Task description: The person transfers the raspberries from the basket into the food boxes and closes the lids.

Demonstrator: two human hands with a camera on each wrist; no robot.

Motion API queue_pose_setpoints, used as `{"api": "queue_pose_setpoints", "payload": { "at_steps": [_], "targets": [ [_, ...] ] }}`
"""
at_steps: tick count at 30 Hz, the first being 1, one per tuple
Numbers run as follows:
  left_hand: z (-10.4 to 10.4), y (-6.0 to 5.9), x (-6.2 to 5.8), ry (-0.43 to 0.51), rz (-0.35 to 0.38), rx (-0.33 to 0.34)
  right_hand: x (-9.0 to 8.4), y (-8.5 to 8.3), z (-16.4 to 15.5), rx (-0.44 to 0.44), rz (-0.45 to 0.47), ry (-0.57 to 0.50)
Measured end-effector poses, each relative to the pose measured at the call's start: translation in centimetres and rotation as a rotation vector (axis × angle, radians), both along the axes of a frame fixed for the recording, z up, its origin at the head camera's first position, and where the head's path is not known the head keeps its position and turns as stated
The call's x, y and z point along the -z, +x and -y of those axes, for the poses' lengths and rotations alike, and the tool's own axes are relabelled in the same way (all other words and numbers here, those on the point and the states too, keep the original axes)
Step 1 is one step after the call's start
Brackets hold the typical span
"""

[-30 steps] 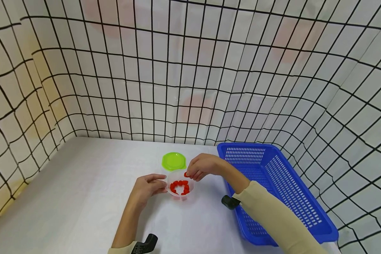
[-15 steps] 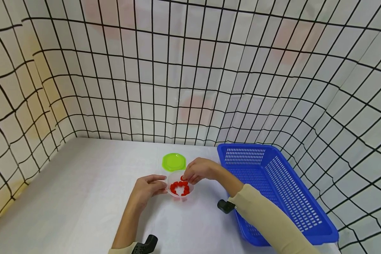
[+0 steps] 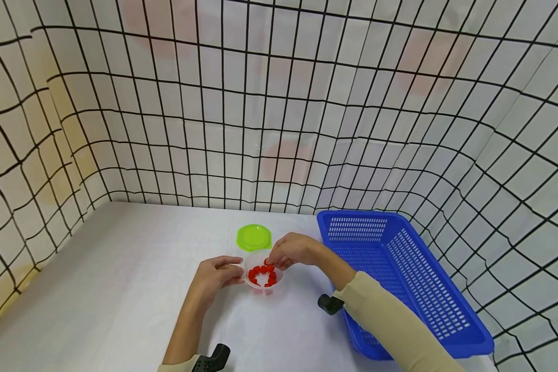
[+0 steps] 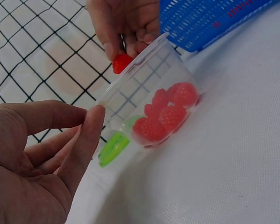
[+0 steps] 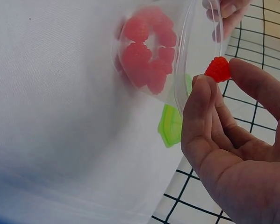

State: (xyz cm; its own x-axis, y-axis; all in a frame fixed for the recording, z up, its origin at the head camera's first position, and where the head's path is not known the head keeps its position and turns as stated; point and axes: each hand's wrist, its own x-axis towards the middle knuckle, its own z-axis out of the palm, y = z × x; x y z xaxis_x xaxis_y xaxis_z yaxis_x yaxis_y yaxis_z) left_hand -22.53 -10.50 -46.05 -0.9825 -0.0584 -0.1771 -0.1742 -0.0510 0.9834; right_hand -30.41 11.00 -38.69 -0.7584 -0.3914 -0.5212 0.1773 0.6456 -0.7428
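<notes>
A clear round plastic tub (image 4: 142, 86) stands on the white surface, with several red raspberries (image 4: 170, 116) ringed on its bottom. My left hand (image 3: 216, 276) pinches the tub's rim on the left side between thumb and forefinger. Over the right part of the tub's mouth, my right hand (image 3: 294, 249) holds a single red raspberry (image 5: 218, 69) between thumb and fingertips. In the left wrist view this raspberry shows at the rim, above the others; whether it touches the rim I cannot tell.
Behind the tub a green lid (image 3: 253, 237) lies flat on the white-covered table (image 3: 135, 289). To the right stands a blue slotted basket (image 3: 474, 325), with my right forearm passing over its left side. Black netting (image 3: 260, 124) over white sheeting walls the back and both sides.
My right hand has come left and slightly down, bringing the raspberry from the tub's right edge to above its inside. The left hand keeps its place on the rim.
</notes>
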Motion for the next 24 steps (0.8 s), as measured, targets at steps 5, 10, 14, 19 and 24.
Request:
{"api": "queue_pose_setpoints", "payload": {
  "at_steps": [5,10,14,19,24],
  "targets": [
    [0.00,0.01,-0.01,-0.003,-0.001,0.000,-0.15,0.12,-0.03,-0.005,0.003,0.002],
    [0.02,0.05,-0.07,-0.005,-0.004,0.004,-0.22,0.08,-0.15,-0.006,0.001,0.003],
    [0.03,0.03,-0.05,0.000,-0.006,0.006,-0.04,-0.02,-0.23,-0.003,-0.002,0.001],
    [0.02,0.03,0.00,0.001,-0.008,0.006,0.06,-0.05,-0.25,-0.003,-0.001,0.000],
    [-0.03,0.08,-0.04,-0.014,0.005,0.004,-0.07,-0.04,-0.41,-0.012,0.006,-0.011]
  ]
}}
